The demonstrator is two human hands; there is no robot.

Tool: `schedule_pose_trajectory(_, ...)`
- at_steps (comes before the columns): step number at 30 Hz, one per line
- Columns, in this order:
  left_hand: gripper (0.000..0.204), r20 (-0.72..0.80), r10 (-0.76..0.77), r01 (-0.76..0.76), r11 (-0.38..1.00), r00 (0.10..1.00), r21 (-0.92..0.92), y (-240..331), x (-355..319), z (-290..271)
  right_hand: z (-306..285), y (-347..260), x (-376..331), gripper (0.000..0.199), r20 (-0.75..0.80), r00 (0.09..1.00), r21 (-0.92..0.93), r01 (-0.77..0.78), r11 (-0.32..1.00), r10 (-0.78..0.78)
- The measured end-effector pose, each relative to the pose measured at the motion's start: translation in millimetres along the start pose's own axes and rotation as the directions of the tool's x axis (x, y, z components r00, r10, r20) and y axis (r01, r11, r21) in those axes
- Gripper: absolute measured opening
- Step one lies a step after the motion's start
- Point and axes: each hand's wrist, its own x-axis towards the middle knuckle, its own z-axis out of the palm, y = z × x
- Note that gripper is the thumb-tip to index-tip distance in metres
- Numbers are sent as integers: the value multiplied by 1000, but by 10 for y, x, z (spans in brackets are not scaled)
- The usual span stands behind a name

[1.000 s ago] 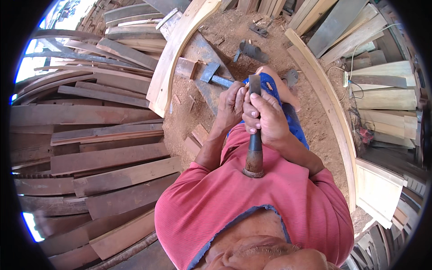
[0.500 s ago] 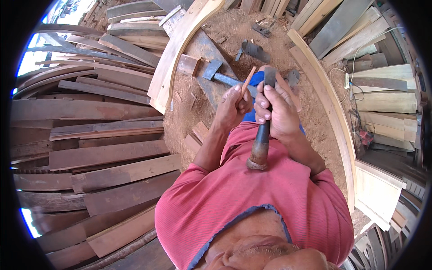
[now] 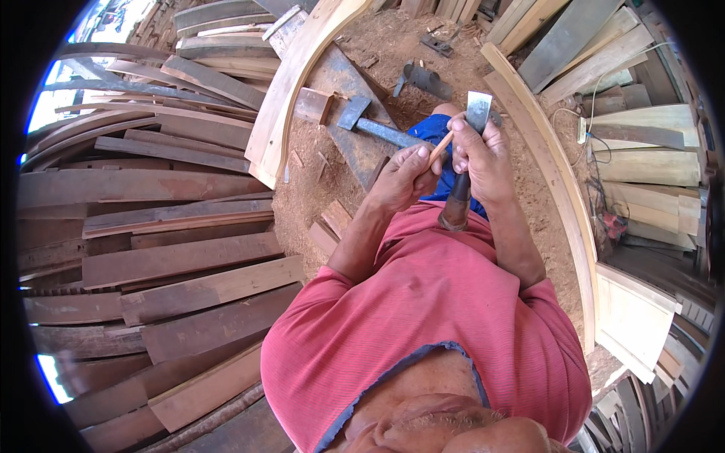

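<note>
Planks [image 3: 181, 260] lie to the left, a hammer [image 3: 387, 131] ahead on a board [image 3: 352, 149], a chisel [image 3: 478, 112] in the right hand [image 3: 485, 160].

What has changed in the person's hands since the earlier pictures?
The right hand has moved the chisel forward and slightly right. The thin wooden stick in the left hand now slants further right, its tip by the right hand's fingers. Nothing was visibly picked up or released. The hammer-like tool and pale curved board stayed put.

We are looking at a woodworking workshop | boards [image 3: 181, 260] lining both sides | sawdust [image 3: 540, 226] lying underfoot | chisel [image 3: 478, 113] showing
</note>
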Motion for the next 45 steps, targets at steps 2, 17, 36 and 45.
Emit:
schedule_pose_trajectory(2,35,-4,41,-41,998,999,49,0,38,-16,15,-25,11,21,-43,999,133,3,991,3)
schedule_pose_trajectory(17,32,45,440,-238,394,897,888,132,-29,-101,354,-189,-448,15,219,936,401,-342,850,274)
schedule_pose_trajectory(36,29,-58,238,-185,866,970,464,-24,45,37,-126,-188,22,23,-99,983,-565,75,822,-157)
schedule_pose_trajectory(45,36,-97,102,-89,988,990,127,-59,138,-43,-22,-153,69,26,-99,994,62,55,997,-49)
